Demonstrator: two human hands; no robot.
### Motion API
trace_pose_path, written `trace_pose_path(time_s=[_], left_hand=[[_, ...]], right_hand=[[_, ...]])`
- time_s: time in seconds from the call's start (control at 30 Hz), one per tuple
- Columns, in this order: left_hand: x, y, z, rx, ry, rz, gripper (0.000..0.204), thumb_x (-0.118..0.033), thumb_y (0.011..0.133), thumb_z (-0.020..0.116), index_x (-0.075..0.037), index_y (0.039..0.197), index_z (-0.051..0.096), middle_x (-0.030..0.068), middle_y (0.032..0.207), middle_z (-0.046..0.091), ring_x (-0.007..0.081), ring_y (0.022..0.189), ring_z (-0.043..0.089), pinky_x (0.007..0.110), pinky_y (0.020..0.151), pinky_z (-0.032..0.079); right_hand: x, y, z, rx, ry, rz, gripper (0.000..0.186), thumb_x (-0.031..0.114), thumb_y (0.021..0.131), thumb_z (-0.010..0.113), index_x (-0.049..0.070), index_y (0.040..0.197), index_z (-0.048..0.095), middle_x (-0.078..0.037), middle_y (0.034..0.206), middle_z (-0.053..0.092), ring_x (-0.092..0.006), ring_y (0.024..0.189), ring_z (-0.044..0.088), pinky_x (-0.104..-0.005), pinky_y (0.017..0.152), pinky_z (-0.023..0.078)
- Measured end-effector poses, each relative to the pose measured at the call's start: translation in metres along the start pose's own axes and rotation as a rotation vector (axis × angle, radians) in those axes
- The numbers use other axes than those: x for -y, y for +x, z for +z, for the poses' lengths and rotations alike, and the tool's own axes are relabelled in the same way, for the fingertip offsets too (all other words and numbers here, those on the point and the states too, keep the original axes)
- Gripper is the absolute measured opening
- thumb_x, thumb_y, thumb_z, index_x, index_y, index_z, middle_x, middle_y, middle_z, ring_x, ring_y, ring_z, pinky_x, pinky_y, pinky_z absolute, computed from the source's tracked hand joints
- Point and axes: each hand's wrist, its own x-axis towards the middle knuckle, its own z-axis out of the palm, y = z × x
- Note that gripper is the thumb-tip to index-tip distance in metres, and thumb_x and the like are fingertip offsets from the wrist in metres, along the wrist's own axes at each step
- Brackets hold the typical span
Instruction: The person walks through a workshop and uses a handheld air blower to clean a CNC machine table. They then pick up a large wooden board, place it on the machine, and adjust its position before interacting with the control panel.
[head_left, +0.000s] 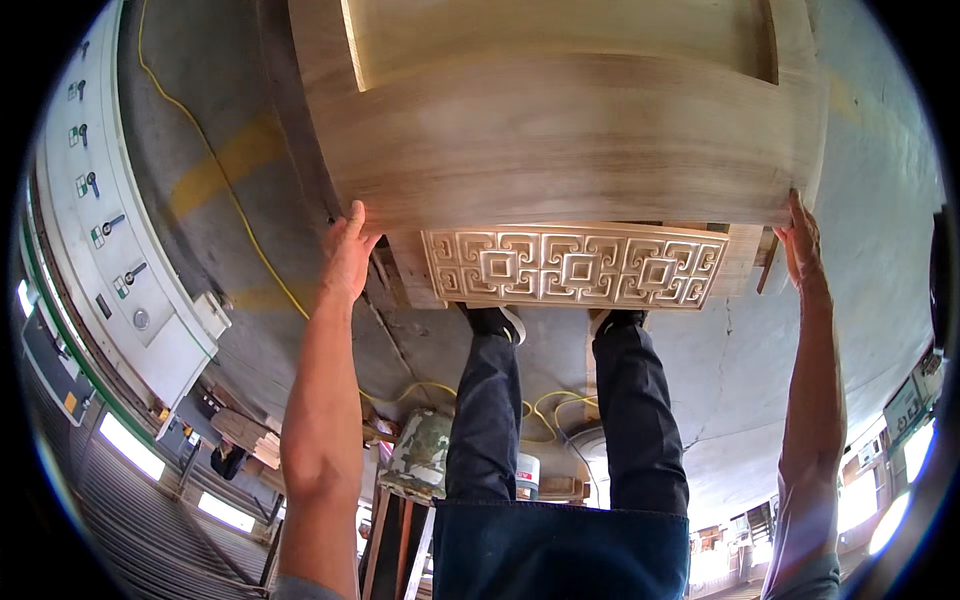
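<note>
A large pale wooden panel (570, 140) with a recessed field fills the top of the head view. My left hand (348, 250) grips its lower left corner, fingers wrapped at the edge. At the opposite corner my right hand (800, 240) also holds the panel, with the fingertips partly hidden. Just below the panel, between my hands, lies a board (576, 268) carved with square scroll patterns, resting on wooden pieces (742, 260) that show at both of its ends.
My legs and shoes stand below the carved board. A white machine cabinet (150, 300) with switches runs along the left. A yellow cable (240, 210) crosses the grey floor (870, 250). A worn green container (415, 455) and other clutter sit behind my legs.
</note>
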Motion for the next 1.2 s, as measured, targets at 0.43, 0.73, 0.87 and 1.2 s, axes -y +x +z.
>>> trace_pose_path(time_s=[0.43,0.73,0.87,1.2], left_hand=[[-0.025,-0.082,0.028,-0.271,0.585,-0.1,0.073,-0.057,0.097,0.047,0.001,0.14,0.038,0.0176,0.138,0.045,0.0321,0.128,0.044,0.046,0.106,0.036],[0.055,-0.397,0.047,0.412,0.675,0.45,0.023,-0.025,0.096,0.051,-0.003,0.092,0.057,0.0108,0.084,0.06,0.0277,0.081,0.059,0.038,0.076,0.048],[-0.024,-0.523,0.054,0.379,0.669,0.458,0.035,-0.028,0.094,0.064,-0.006,0.122,0.066,0.0204,0.123,0.065,0.0349,0.117,0.061,0.042,0.1,0.047],[-0.08,-0.638,0.03,-0.21,0.473,0.73,0.033,-0.029,0.096,0.06,-0.007,0.12,0.066,0.0212,0.115,0.067,0.0364,0.111,0.062,0.043,0.096,0.049]], right_hand=[[-0.079,-0.018,-0.008,0.012,0.234,-0.158,0.075,0.067,0.098,0.036,0.011,0.149,0.037,-0.015,0.135,0.041,-0.0256,0.133,0.034,-0.0466,0.117,0.02],[-0.075,-0.4,0.047,0.588,-0.912,-0.102,0.028,0.032,0.095,0.057,0.01,0.107,0.07,-0.008,0.112,0.071,-0.0264,0.104,0.065,-0.0398,0.092,0.051],[0.026,-0.517,0.058,0.46,-0.687,-0.338,0.033,0.038,0.091,0.059,0.016,0.112,0.071,-0.013,0.113,0.07,-0.0293,0.109,0.065,-0.0399,0.093,0.051],[0.199,-0.622,0.126,0.925,-0.912,-1.066,0.027,0.028,0.096,0.052,0.008,0.108,0.067,-0.017,0.101,0.07,-0.0353,0.096,0.067,-0.0462,0.084,0.052]])
